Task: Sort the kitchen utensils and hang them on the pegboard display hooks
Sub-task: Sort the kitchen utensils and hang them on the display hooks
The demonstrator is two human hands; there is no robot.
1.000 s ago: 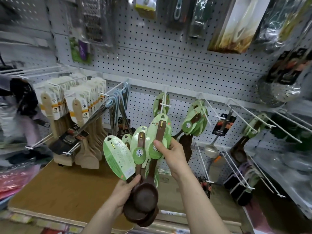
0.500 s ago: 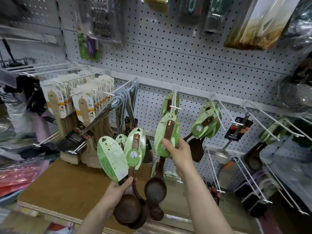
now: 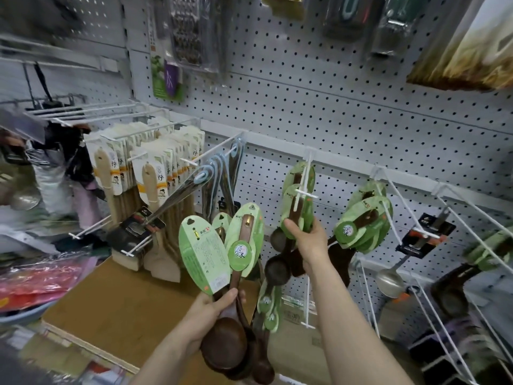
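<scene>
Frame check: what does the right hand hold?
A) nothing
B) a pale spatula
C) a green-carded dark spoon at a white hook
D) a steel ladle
C: the right hand grips a green-carded spoon up at the white hook, while the left hand holds the other spoons.

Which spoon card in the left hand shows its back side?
The leftmost card in the left hand: only fine print and a white sticker show, while the card beside it shows the handle and a round logo.

A brown shelf board (image 3: pixel 116 309) lies beside pink plastic-wrapped packs (image 3: pixel 36 282), a cardboard box (image 3: pixel 295 357) to its right.
</scene>
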